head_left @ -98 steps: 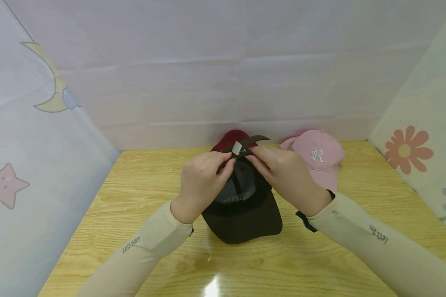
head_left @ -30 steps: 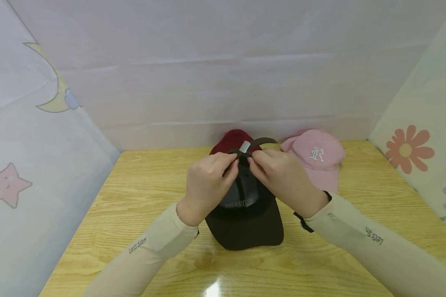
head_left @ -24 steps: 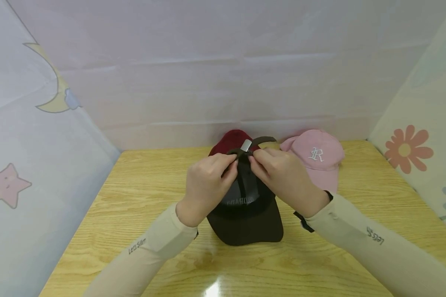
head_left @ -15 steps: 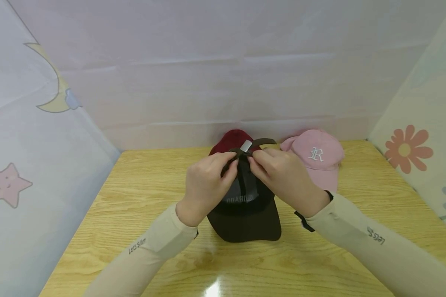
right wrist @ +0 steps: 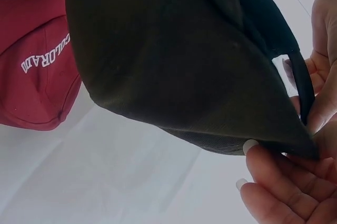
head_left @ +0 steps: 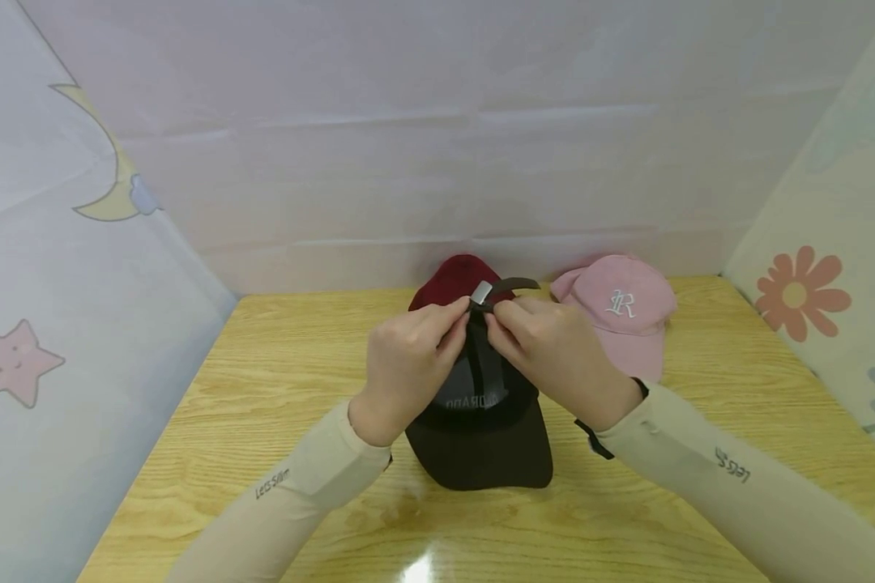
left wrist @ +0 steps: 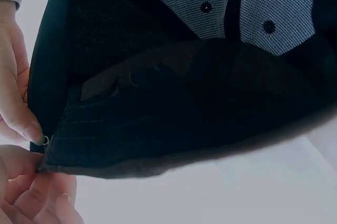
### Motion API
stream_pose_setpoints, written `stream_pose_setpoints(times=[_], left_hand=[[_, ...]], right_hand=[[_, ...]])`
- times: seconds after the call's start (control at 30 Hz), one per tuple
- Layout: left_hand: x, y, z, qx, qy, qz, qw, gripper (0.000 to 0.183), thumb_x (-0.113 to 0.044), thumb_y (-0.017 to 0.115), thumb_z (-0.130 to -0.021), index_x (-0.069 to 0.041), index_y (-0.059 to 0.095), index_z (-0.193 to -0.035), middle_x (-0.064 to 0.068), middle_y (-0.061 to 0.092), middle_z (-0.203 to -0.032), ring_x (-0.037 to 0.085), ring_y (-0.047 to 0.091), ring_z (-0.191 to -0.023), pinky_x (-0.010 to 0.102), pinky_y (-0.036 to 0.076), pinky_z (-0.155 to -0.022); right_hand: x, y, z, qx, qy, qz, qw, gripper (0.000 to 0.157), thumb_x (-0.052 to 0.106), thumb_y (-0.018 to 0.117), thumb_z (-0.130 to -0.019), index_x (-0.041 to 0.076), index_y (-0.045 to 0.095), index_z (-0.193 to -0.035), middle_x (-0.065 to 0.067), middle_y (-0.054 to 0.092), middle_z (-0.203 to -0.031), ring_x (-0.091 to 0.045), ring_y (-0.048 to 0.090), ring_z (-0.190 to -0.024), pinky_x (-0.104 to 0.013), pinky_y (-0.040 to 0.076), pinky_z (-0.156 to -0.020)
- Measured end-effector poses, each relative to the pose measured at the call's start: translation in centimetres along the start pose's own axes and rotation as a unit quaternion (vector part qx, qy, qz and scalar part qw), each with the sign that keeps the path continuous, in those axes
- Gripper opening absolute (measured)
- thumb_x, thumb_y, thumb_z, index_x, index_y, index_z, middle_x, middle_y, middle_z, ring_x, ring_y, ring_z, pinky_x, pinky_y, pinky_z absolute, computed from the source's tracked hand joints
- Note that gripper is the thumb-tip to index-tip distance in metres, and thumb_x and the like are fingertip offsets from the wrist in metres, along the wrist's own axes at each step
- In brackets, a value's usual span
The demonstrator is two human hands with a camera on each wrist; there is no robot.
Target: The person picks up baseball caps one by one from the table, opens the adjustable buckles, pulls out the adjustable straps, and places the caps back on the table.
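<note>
A dark baseball cap [head_left: 481, 453] hangs brim-down between my hands in the head view, its lining and mirrored lettering towards me. At its top back edge is a silver buckle [head_left: 481, 292], with the strap's loose end [head_left: 518, 283] curving off to the right. My left hand [head_left: 411, 356] pinches the strap just left of the buckle, thumb against index finger. My right hand [head_left: 560, 355] pinches right beside the buckle. The left wrist view looks into the cap's dark inside [left wrist: 158, 113]. In the right wrist view, right-hand fingers [right wrist: 276, 187] lie under the cap's edge.
A dark red cap [head_left: 441, 283] stands directly behind the dark one, partly hidden; its white lettering shows in the right wrist view. A pink cap [head_left: 623, 300] sits at the back right of the wooden table [head_left: 284, 356], near the cloth backdrop [head_left: 379, 162].
Since the oldest frame, both hands have come closer together, and the buckle has moved slightly right. The cap has swung a little. The grip stays at the strap; the other caps have not moved.
</note>
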State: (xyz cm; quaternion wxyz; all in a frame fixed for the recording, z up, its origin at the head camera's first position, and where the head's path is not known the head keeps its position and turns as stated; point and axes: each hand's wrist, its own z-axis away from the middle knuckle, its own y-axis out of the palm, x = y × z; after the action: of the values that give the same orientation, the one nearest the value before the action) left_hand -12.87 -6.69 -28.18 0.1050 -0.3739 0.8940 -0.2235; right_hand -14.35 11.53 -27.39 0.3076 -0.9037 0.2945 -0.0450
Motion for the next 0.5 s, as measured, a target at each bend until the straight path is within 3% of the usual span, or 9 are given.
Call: stream_pose_setpoints(times=[0.23, 0.5], left_hand=[[-0.1, 0.02, -0.04, -0.003, 0.002, 0.005, 1.0, 0.018, -0.002, 0.076, -0.081, 0.0, 0.075, -0.099, 0.008, 0.071, -0.077, 0.019, 0.062, -0.055, 0.027, 0.051, -0.051], [0.09, 0.17, 0.13, 0.004, -0.017, 0.031, 0.9994, 0.017, -0.003, 0.074, -0.084, 0.0, 0.075, -0.101, 0.009, 0.072, -0.08, 0.018, 0.065, -0.059, 0.028, 0.052, -0.053]], right_hand=[[0.02, -0.11, 0.04, 0.007, 0.016, -0.009, 1.0, 0.018, -0.004, 0.066, -0.081, 0.0, 0.051, -0.072, -0.005, 0.041, -0.056, -0.018, 0.04, -0.045, -0.027, 0.033, -0.039], [-0.04, -0.24, -0.03, 0.007, 0.015, -0.004, 1.0, 0.017, -0.003, 0.065, -0.082, 0.0, 0.051, -0.072, -0.005, 0.043, -0.057, -0.018, 0.042, -0.045, -0.027, 0.035, -0.04]])
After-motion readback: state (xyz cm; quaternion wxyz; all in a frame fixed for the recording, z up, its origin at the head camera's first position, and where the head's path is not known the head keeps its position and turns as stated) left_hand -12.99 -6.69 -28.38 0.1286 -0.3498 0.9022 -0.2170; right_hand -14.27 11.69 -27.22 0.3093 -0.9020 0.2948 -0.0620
